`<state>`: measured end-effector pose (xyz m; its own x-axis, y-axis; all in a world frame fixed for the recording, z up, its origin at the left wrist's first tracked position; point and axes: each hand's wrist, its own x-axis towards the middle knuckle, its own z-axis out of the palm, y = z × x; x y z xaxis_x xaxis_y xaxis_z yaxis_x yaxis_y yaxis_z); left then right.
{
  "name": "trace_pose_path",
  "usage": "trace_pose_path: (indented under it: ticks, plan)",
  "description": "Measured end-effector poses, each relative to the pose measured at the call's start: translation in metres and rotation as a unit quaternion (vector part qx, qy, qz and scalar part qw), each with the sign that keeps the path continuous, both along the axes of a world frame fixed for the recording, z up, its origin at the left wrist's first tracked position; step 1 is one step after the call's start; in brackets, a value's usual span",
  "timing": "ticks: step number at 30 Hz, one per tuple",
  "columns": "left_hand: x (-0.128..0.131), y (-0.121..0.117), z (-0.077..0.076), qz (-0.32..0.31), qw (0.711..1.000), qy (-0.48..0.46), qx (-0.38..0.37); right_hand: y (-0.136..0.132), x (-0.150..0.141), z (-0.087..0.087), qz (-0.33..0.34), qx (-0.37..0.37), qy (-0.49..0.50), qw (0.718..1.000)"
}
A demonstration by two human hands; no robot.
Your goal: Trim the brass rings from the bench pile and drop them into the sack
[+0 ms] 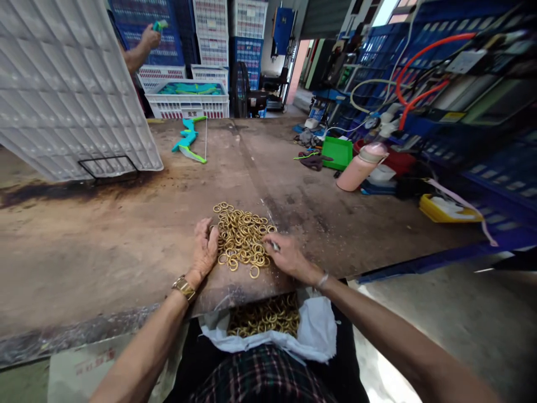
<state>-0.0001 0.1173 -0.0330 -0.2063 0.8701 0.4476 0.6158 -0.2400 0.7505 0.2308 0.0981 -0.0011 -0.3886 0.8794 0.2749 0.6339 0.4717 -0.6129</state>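
A heap of brass-coloured metal rings (243,235) lies on the worn wooden tabletop near its front edge. My left hand (204,249) rests at the left side of the heap, fingers a little apart and curved against the rings, gripping nothing. On the right side, my right hand (287,256) is closed around a small, pale, shiny object (274,245), mostly hidden by the fingers; its kind is unclear. Below the table edge, a white woven sack (319,330) sits open on my lap, with many more brass rings (266,318) inside.
A white ribbed plastic panel (75,84) stands at left. A turquoise toy bow (188,137) lies farther back. At right are a green tray (338,153), a pink bottle (356,168) and a yellow tray (448,210). Another person's hand (150,39) shows behind the panel.
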Motion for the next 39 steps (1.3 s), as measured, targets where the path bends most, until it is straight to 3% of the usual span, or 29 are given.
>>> trace_pose_path:
  ticks: [3, 5, 9, 12, 14, 18, 22, 28, 32, 35, 39]
  plan:
    - [-0.001, -0.02, 0.004, 0.036, 0.997, -0.07, 0.009, -0.048, -0.002, -0.009, 0.037, -0.016, -0.067, 0.997]
    - [0.001, -0.043, 0.008, 0.049, 0.994, -0.098, -0.001, -0.066, -0.008, -0.011, 0.037, -0.027, -0.154, 0.987]
    - [0.014, -0.106, 0.013, 0.063, 0.987, -0.137, -0.053, -0.073, -0.023, -0.007, 0.0, -0.042, -0.245, 0.969]
    - [0.029, -0.146, 0.012, 0.002, 0.98, -0.165, -0.109, -0.072, -0.028, -0.006, -0.012, -0.037, -0.252, 0.967]
    - [0.037, -0.161, 0.011, -0.035, 0.979, -0.164, -0.114, -0.073, -0.028, -0.007, -0.015, -0.027, -0.245, 0.969]
    - [0.045, -0.158, 0.016, -0.077, 0.976, -0.158, -0.126, -0.072, -0.027, -0.009, -0.043, -0.035, -0.171, 0.984]
    - [0.047, -0.14, 0.024, -0.118, 0.969, -0.161, -0.147, -0.071, -0.034, 0.0, -0.051, -0.108, 0.0, 0.993]
    - [0.053, -0.13, 0.025, -0.163, 0.959, -0.159, -0.17, -0.08, -0.043, 0.006, 0.014, -0.195, 0.18, 0.964]
    - [0.056, -0.13, 0.021, -0.147, 0.933, -0.251, -0.21, -0.083, -0.042, 0.004, -0.003, -0.223, 0.22, 0.95]
    - [0.058, -0.13, 0.022, -0.147, 0.901, -0.319, -0.254, -0.083, -0.042, 0.004, 0.001, -0.293, 0.268, 0.918]
    - [0.06, -0.133, 0.025, -0.191, 0.875, -0.361, -0.261, -0.085, -0.041, 0.001, 0.045, -0.43, 0.334, 0.838]
